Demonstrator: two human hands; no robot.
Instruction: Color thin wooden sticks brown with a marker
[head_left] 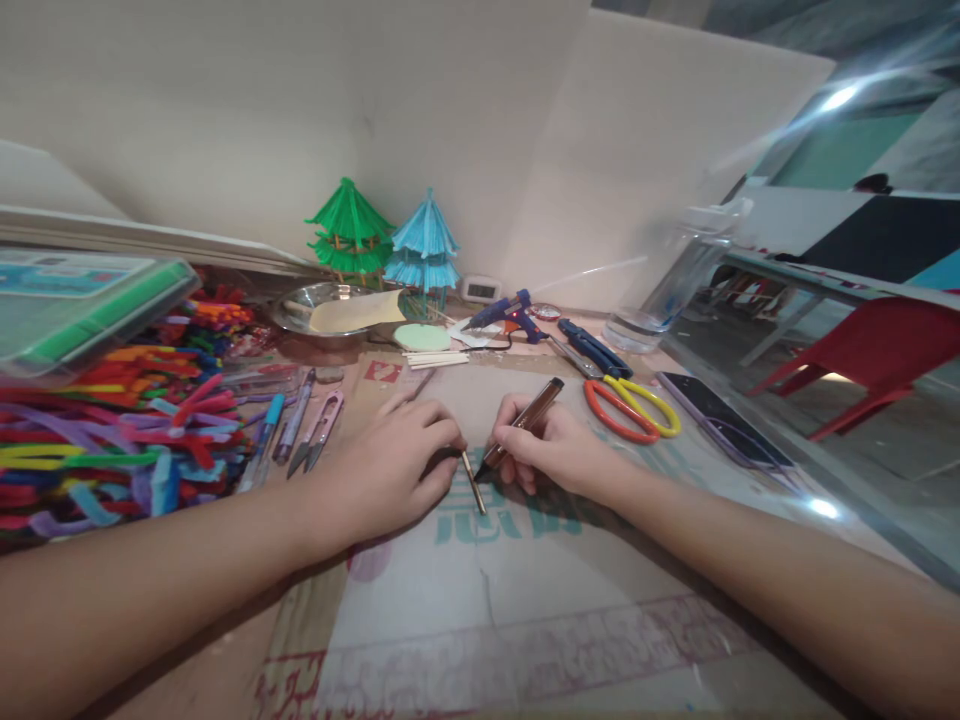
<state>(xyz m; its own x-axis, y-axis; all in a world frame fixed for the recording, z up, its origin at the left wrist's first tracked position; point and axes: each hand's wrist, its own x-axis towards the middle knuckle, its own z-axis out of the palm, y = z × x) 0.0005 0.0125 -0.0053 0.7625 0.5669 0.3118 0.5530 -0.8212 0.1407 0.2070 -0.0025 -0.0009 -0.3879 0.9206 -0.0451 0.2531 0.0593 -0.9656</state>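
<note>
Between the fingertips of my left hand (409,450) is one end of a thin brown stick (475,488), which slants down toward me over the printed sheet (420,610). My right hand (544,440) grips a brown marker pen (525,428) like a writing tool. Its dark tip meets or nearly meets the stick's side; I cannot tell which. Several pale sticks (435,359) lie beyond my left hand. To the right of my right hand are scissors (634,408) with one orange and one yellow handle loop.
Colourful pipe cleaners (112,440) pile up at left beneath a plastic case (90,310). Green (349,230) and blue (425,245) tiered paper-like models stand behind, near a metal bowl (289,310). A glue gun (514,318), pliers (592,348), phone (724,420) and clear jug (667,280) sit right.
</note>
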